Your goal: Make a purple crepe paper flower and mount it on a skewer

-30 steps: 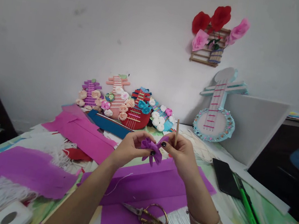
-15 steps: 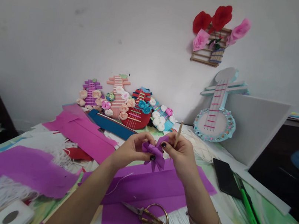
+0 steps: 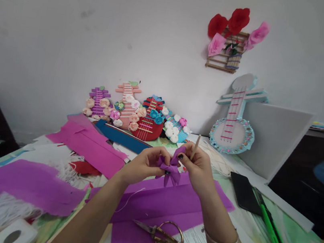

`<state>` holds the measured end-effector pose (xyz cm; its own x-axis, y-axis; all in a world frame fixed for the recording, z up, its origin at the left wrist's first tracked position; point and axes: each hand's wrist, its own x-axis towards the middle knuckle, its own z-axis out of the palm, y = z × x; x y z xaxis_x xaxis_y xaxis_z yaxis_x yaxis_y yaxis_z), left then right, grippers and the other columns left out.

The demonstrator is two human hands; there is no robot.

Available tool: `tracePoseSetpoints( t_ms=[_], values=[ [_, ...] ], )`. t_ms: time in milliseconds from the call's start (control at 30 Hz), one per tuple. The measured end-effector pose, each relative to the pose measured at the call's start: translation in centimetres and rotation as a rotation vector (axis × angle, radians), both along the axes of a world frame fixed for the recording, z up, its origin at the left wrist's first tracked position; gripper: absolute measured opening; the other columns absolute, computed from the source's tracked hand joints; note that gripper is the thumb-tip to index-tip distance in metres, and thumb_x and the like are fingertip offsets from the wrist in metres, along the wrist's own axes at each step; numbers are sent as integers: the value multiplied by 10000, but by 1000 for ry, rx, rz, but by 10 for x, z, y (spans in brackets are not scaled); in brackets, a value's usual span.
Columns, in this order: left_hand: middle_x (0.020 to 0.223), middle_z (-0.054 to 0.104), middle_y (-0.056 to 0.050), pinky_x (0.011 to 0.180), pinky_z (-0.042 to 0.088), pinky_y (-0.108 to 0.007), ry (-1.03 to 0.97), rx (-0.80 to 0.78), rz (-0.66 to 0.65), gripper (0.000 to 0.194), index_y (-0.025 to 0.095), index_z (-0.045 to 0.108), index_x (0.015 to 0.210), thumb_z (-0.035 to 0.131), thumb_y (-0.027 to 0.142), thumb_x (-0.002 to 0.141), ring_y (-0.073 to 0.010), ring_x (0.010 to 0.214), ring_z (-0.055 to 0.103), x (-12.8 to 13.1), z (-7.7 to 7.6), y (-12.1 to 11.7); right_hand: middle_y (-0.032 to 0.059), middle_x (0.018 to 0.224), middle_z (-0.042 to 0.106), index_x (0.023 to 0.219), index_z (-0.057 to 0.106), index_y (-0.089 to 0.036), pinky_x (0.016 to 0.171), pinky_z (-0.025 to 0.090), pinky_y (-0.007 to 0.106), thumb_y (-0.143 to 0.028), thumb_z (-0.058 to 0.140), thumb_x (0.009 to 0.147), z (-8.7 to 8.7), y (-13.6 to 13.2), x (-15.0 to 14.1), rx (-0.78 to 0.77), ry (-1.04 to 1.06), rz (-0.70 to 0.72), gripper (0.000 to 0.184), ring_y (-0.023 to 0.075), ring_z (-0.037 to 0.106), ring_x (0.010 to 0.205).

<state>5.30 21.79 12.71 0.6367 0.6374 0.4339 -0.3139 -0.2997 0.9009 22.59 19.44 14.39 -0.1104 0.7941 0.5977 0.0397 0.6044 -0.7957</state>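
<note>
Above the middle of the table, a purple paper flower (image 3: 172, 176) is pinched at its base by my left hand (image 3: 146, 164). My right hand (image 3: 196, 165) grips a petal of the same flower between thumb and fingers. A thin wooden stick (image 3: 196, 147) is also tucked in my right hand and points upward. Below both hands lies a folded purple paper sheet (image 3: 162, 198). Gold-handled scissors (image 3: 163, 235) rest on it with blades partly apart, pointing left. A short white thread (image 3: 130, 200) lies on the sheet near my left wrist.
At left are purple paper (image 3: 30, 185), pink paper (image 3: 91, 143) and white string (image 3: 5, 210). A black phone-like slab (image 3: 244, 192) and a green cutter (image 3: 271, 227) lie right. Several decorated paper instruments (image 3: 148, 119) stand against the wall, with a larger pale one (image 3: 232, 134) at right.
The flower and both hands have shifted slightly to the right. My right fingers now hold a petal raised higher, and the stick leans a little more to the right.
</note>
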Motion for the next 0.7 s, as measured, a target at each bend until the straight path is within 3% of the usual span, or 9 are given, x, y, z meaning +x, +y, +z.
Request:
tracePoseSetpoints(
  t_ms=[167, 267, 367, 467, 600, 700],
  values=[
    [785, 548, -23, 559, 413, -213, -24, 1, -3, 227, 143, 539, 764, 743, 177, 671, -90, 628, 511, -2, 3, -1, -6, 625, 559, 760, 534, -181, 509, 376, 235, -352, 630, 770, 2, -3, -1, -25, 39, 74, 196, 120, 505, 547],
    [826, 574, -40, 604, 424, -233, -42, 18, -8, 309, 144, 570, 823, 774, 303, 653, -121, 691, 538, -4, 5, -2, -11, 645, 544, 771, 550, -179, 532, 363, 234, -292, 607, 790, 2, -4, 1, 4, -29, 33, 128, 115, 483, 570],
    [888, 600, -60, 626, 431, -238, -58, -8, 76, 308, 139, 580, 824, 689, 414, 737, -129, 727, 555, -3, 6, -1, -17, 656, 523, 751, 566, -182, 571, 353, 237, -226, 590, 794, 1, -3, 2, 79, -124, -43, 66, 120, 464, 610],
    [807, 598, -27, 574, 427, -201, -57, -47, 168, 229, 138, 564, 808, 704, 308, 745, -95, 659, 544, -1, 4, 2, -15, 671, 543, 740, 576, -186, 601, 358, 241, -186, 573, 796, 1, -4, 0, 118, -178, -69, 56, 127, 476, 640],
    [832, 604, -26, 520, 449, -181, -75, -91, 139, 318, 144, 560, 931, 750, 233, 691, -102, 655, 577, -1, 1, 5, -15, 665, 561, 753, 596, -182, 589, 355, 235, -162, 543, 802, 1, -6, -3, 89, -226, -102, 75, 123, 486, 626],
    [872, 618, -46, 582, 489, -199, -81, -76, 160, 304, 131, 578, 948, 736, 223, 706, -116, 712, 600, -2, 1, 5, -21, 652, 560, 756, 586, -181, 559, 339, 225, -160, 548, 788, 0, -6, -4, 74, -235, -146, 54, 113, 474, 595]
  ],
)
